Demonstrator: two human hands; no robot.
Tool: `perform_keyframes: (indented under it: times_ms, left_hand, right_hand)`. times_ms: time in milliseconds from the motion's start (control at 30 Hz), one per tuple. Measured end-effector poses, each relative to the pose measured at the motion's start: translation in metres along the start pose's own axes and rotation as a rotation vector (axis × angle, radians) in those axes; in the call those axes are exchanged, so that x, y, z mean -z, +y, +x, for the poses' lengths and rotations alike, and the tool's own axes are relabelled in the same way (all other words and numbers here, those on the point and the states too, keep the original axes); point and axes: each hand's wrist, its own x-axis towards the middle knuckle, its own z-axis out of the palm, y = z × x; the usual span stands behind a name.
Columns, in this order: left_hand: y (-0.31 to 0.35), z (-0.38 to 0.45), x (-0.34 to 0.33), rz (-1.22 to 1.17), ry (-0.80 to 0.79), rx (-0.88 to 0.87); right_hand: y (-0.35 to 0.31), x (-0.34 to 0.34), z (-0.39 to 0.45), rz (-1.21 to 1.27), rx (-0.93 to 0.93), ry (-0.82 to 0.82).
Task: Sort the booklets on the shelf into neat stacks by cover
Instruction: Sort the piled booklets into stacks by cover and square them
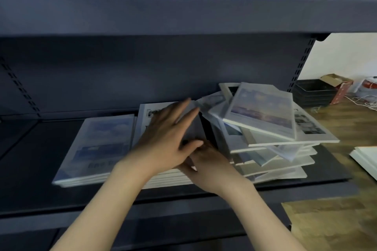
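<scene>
On the dark shelf board (30,149) lie three groups of booklets. At the left is a neat stack with a blue sky cover (98,144). Beside it lies a middle stack with a black-and-white cover (146,114), mostly hidden by my hands. At the right is a messy pile (269,138) of crossed booklets, topped by one with a purple sky cover (263,110). My left hand (167,138) lies flat, fingers straight, on the middle stack. My right hand (206,163) sits under it at that stack's front right corner, fingers curled on the edge.
An upper shelf (183,12) overhangs close above. The messy pile juts past the shelf's right end. Beyond it on the wooden floor are black trays (314,93), a cardboard box (336,85), white cables (365,104) and white boards (367,159).
</scene>
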Motion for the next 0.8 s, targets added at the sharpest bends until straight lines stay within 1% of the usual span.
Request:
perform_keyframes:
  times_ms: [67,100,200,333,433,567,667,800]
  left_hand:
    - [0.025,0.027,0.006,0.033,-0.032,-0.135]
    - [0.036,0.04,0.007,0.049,-0.053,-0.176]
    - [0.053,0.071,0.002,0.037,-0.119,-0.255]
    - [0.06,0.097,-0.018,0.024,-0.25,-0.286]
    - [0.062,0.109,-0.028,-0.078,-0.384,-0.228]
    - [0.048,0.114,-0.028,-0.172,-0.47,-0.209]
    - [0.04,0.115,-0.03,-0.17,-0.48,-0.238]
    - [0.034,0.116,-0.037,-0.137,-0.376,-0.282]
  right_hand:
    - [-0.002,-0.004,-0.003,0.005,-0.012,-0.057]
    - [-0.002,-0.004,-0.005,-0.017,-0.013,-0.068]
    - [0.003,0.0,-0.014,-0.094,0.029,-0.004]
    - [0.012,-0.002,-0.022,-0.086,0.084,0.059]
    - [0.015,-0.01,-0.022,-0.088,0.087,0.064]
    - [0.02,-0.017,-0.024,-0.11,0.086,0.071]
    - [0.018,-0.014,-0.027,-0.124,0.08,0.057]
    - [0.007,0.005,-0.039,-0.093,0.088,0.055]
